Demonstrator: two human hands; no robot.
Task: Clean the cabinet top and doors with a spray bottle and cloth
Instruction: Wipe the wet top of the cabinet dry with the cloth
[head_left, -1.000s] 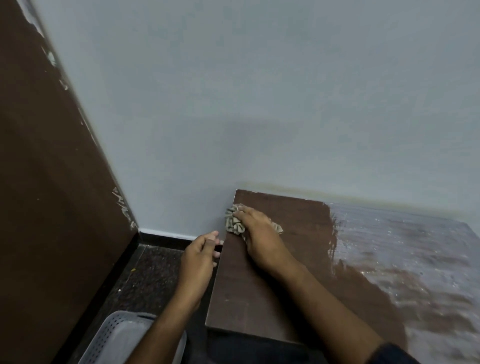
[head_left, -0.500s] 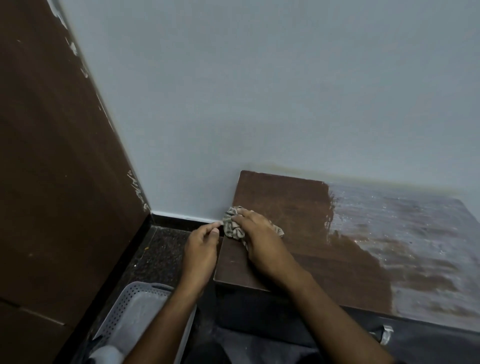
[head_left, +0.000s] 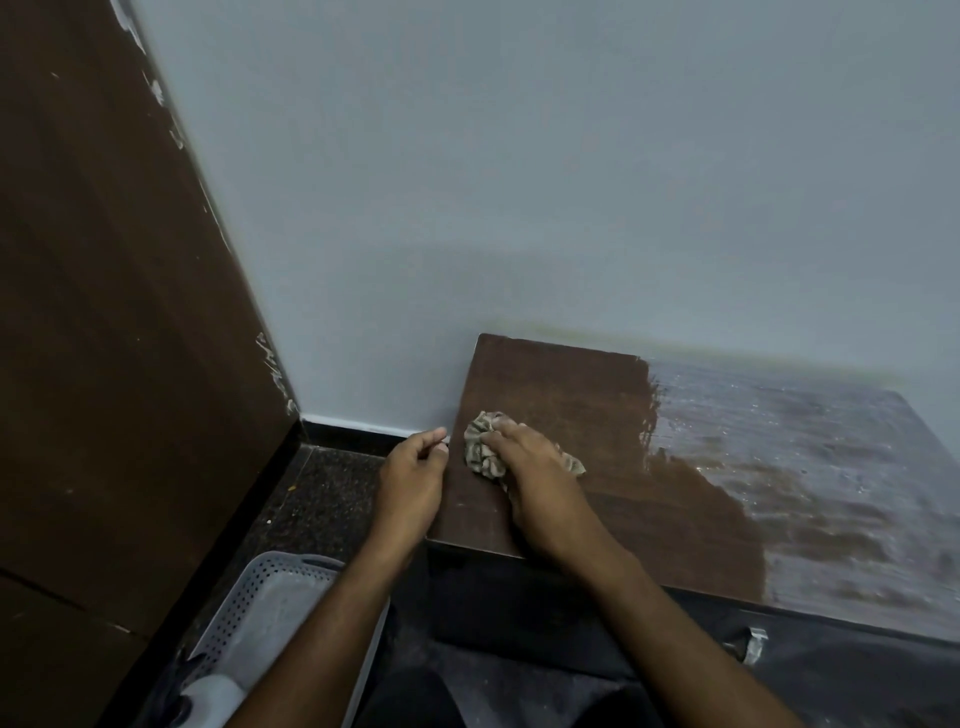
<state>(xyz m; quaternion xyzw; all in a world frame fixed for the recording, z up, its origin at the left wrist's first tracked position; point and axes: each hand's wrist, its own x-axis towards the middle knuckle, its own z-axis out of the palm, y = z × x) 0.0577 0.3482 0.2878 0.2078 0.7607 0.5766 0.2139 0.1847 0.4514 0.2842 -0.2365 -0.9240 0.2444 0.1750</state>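
Brown laminate forms the cabinet top, dark and wiped on its left part, pale with a dusty film on its right part. Your right hand lies over the crumpled cloth, fingers curled onto it, pressing it to the surface near the left edge; the grip holds the cloth. Your left hand rests just beside that edge, fingers loosely curled, holding nothing. No spray bottle is in view. A perforated grey basket stands on the floor below your left forearm. The step in hand appears to be wiping the top. The next move likely calls for you to carry the cloth rightward into the filmed area, keeping it flat under the palm. The doors, of which only a metal handle shows, seem not yet treated.
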